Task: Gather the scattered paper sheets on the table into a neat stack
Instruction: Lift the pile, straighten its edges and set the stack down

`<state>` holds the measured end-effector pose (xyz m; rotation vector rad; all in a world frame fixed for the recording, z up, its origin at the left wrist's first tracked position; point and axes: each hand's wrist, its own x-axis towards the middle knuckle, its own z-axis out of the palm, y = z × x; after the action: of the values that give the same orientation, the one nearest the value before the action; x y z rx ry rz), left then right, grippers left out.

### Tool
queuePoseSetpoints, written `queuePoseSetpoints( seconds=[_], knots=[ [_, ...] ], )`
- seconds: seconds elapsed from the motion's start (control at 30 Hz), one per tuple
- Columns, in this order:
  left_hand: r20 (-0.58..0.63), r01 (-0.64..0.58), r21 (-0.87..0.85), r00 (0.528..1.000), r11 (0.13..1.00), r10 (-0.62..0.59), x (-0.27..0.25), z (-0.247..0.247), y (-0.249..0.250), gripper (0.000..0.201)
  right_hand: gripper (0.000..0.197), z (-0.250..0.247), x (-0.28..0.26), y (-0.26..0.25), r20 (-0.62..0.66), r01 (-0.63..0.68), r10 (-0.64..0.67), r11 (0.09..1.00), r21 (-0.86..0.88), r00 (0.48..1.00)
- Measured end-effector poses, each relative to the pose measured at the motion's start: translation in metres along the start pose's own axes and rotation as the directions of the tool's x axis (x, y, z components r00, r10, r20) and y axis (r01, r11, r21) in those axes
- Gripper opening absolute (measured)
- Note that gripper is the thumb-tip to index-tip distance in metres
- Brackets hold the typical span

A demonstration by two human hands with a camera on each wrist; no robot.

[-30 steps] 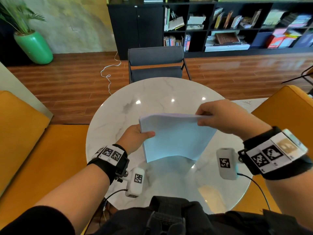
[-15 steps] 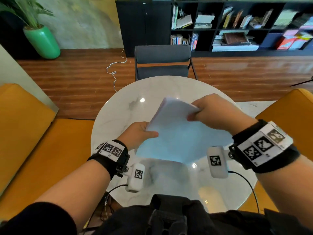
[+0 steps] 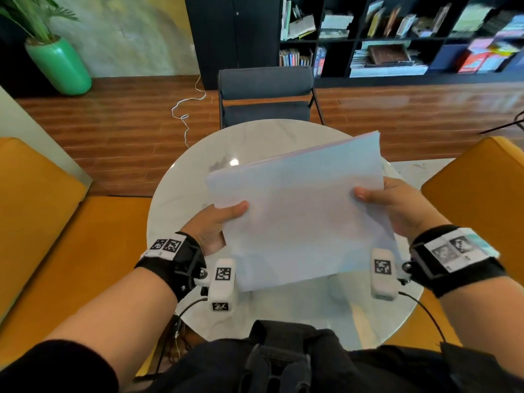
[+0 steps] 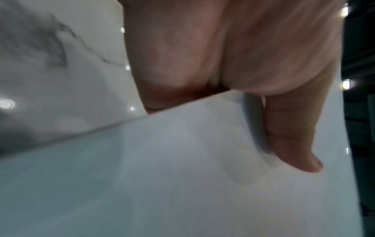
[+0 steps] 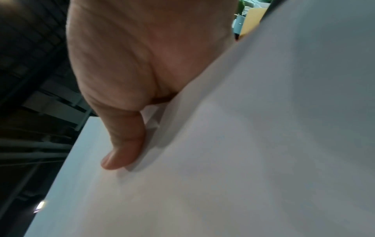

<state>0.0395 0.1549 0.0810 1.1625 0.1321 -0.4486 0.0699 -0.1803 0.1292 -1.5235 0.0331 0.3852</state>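
A stack of white paper sheets (image 3: 300, 211) is held in the air above the round marble table (image 3: 181, 188), its face tilted toward me. My left hand (image 3: 218, 222) grips the stack's left edge, thumb on top. My right hand (image 3: 388, 205) grips the right edge the same way. In the left wrist view the left hand (image 4: 243, 80) lays its thumb on the paper stack (image 4: 182, 184). The right wrist view shows the right hand (image 5: 131, 88) with its thumb pressed on the paper stack (image 5: 243, 160). The fingers under the sheets are hidden.
A dark grey chair (image 3: 266, 95) stands at the table's far side. Orange seats flank it, one on the left (image 3: 42, 222) and one on the right (image 3: 476, 188). Behind are a black bookshelf (image 3: 397, 38), a green plant pot (image 3: 59, 66) and a white cable (image 3: 184, 114) on the wooden floor.
The stack has turned from standing on its lower edge to a raised, face-up tilt. My right hand has shifted from the top edge to the right side. The left hand has kept its hold.
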Motion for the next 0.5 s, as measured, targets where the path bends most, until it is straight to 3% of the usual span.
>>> queuePoseSetpoints(
  seconds=[0.13, 0.23, 0.33, 0.5],
  knots=[
    [-0.182, -0.029, 0.130, 0.982, 0.991, 0.052, 0.000, 0.010, -0.003, 0.029, 0.078, 0.005, 0.000, 0.039, -0.084, -0.031, 0.035, 0.998, 0.056, 0.996],
    [-0.343, -0.060, 0.245, 0.928, 0.968, 0.145, 0.000, 0.021, -0.017, 0.009, 0.062, 0.021, -0.004, 0.070, -0.158, -0.015, 0.031, 0.995, 0.102, 0.987],
    [-0.402, -0.082, 0.299, 0.892, 0.951, 0.204, 0.001, 0.028, -0.027, 0.004, 0.028, 0.038, -0.003, 0.084, -0.253, 0.040, -0.012, 0.994, 0.105, 0.967],
    [-0.353, -0.170, 0.270, 0.898, 0.948, 0.262, 0.003, 0.023, -0.031, 0.015, 0.029, 0.030, 0.007, 0.089, -0.324, 0.128, -0.090, 0.987, 0.098, 0.942]
  ],
)
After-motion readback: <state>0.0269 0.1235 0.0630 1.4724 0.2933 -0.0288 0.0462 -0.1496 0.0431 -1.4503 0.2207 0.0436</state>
